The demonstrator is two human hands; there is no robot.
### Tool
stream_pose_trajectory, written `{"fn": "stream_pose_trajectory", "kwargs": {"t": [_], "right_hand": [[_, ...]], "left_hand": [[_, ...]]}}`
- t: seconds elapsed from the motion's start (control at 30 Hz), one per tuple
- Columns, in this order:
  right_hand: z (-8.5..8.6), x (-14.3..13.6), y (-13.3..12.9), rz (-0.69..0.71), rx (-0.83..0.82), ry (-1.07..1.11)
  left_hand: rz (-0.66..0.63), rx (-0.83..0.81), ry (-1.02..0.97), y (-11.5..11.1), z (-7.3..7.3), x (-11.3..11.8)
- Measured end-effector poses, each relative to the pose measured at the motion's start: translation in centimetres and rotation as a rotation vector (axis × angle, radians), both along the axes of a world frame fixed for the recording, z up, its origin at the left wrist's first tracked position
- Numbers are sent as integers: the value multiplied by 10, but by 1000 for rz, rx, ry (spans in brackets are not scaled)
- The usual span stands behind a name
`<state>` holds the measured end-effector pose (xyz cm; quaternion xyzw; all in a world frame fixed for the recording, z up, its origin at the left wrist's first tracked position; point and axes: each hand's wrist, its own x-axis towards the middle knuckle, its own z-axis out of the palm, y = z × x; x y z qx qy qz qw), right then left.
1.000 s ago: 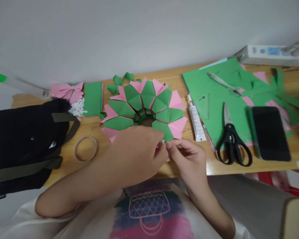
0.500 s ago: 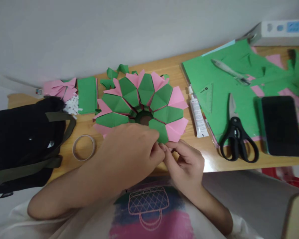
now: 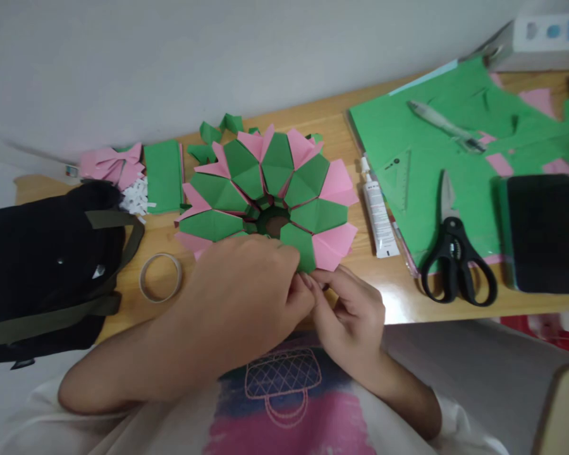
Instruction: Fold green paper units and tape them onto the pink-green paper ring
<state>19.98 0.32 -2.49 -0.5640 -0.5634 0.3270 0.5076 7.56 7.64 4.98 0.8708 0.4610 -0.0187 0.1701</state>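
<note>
A ring-shaped paper flower [image 3: 277, 165], folded from green and pink pieces around a round hole, rests on the wooden table in front of me. My left hand [image 3: 251, 291] lies over its near side, hiding that part, with thumb and fingers pinched at the flower's near right edge. Against those fingertips, my right hand [image 3: 353, 303] pinches the same edge, just below a pink petal. Both hands are closed on the folded paper there. The exact spot between the fingertips is mostly covered.
Right of the flower lie a glue tube [image 3: 379, 212], green paper sheets [image 3: 427, 170], scissors [image 3: 455, 253], a utility knife [image 3: 446, 126], a clear set square [image 3: 399, 183] and a phone [image 3: 545, 234]. Leftward are a tape roll [image 3: 160, 278], green paper stack [image 3: 162, 177] and black bag [image 3: 47, 265].
The view has shifted slightly, so the items at the right sit a little further right and higher. Both hands keep their pinch at the flower's near edge.
</note>
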Motion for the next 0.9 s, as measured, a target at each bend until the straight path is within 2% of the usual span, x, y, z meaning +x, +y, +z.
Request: {"fn": "stream_pose_trajectory", "kwargs": {"t": [0.2,0.4,0.5,0.67,0.9], "right_hand": [[3,0,1,-13,-37,1],[1,1,0,1,-44,11],[0,1,-1,4,-30,15],[0,-1,-1,-6,-17,5],[2,-2,-1,-3,-18,0]], "left_hand": [[-7,104,21,-5,0,2],[-23,39,-22,-2,2,-3],[-6,17,6,-2,2,-2],[48,-37,-54,-5,1,0],[28,21,-8,-5,-1,2]]}}
